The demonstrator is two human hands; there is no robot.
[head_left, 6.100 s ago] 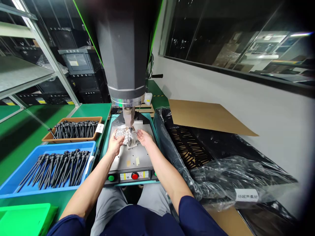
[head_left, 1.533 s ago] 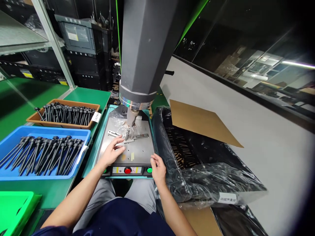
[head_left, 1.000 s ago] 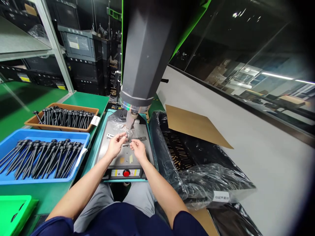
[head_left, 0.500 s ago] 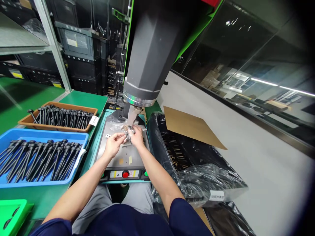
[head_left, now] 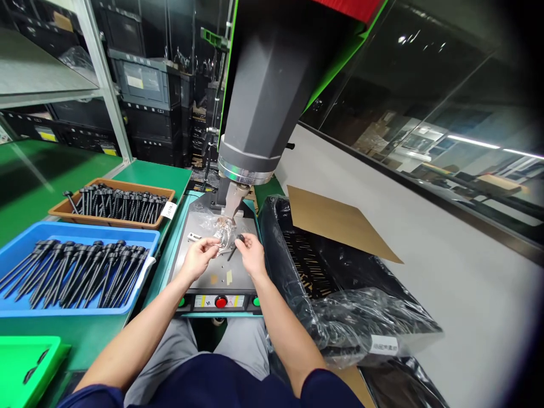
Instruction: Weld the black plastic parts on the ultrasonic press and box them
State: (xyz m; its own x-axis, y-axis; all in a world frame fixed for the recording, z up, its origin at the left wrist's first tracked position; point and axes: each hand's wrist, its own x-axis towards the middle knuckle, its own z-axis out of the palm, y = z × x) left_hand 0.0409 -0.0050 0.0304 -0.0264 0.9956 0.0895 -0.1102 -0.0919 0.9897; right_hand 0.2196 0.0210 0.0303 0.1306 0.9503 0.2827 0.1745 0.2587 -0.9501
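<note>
My right hand (head_left: pixel 254 255) pinches a black rod with a thick round head (head_left: pixel 233 249), held at a slant just right of the fixture. My left hand (head_left: pixel 199 259) is closed, thumb and fingertips together at the fixture's left side; what they hold, if anything, is too small to make out. Between the hands sits the fixture (head_left: pixel 224 229), wrapped in clear plastic film, on the grey metal plate of the press (head_left: pixel 202 275). Right above it hangs the press's metal horn (head_left: pixel 235 198).
Left stand a blue tray (head_left: pixel 80 309) and a brown tray (head_left: pixel 55 212), both full of black headed rods. A green tray (head_left: pixel 25 348) is at lower left. To the right is a plastic-lined box (head_left: pixel 272 255) with cardboard (head_left: pixel 340 221) over it. A red button (head_left: pixel 220 301) is on the press front.
My right hand has moved right and toward me, away from the fixture, with the black rod now visible in it. My left hand stays by the fixture. The view has shifted slightly.
</note>
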